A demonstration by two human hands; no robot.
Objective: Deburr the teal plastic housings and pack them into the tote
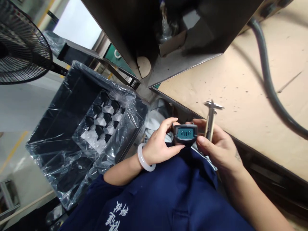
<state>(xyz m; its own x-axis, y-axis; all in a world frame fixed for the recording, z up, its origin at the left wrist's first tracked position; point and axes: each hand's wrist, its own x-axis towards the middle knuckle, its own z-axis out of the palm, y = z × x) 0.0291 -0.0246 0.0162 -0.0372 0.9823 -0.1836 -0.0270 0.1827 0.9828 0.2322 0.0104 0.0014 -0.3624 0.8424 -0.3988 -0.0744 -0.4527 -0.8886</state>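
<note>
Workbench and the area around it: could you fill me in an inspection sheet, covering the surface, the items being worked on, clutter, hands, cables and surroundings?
Surface: pale bench top, speckled with dark bits.
Job's things: dark part with a teal end; metal measuring tool beside it.
Clutter: round disc inside the metal housing; thin dark sliver or mark on the bench.
Hands: left hand grips the part; right hand holds the tool and steadies the part.
Cables: thick grey hose across the bench; its ends are unclear.
Surroundings: fan; plastic-lined crate holding dark pieces.

Single head-worn view from above the chest, facing forward and down, hands fairly near.
</note>
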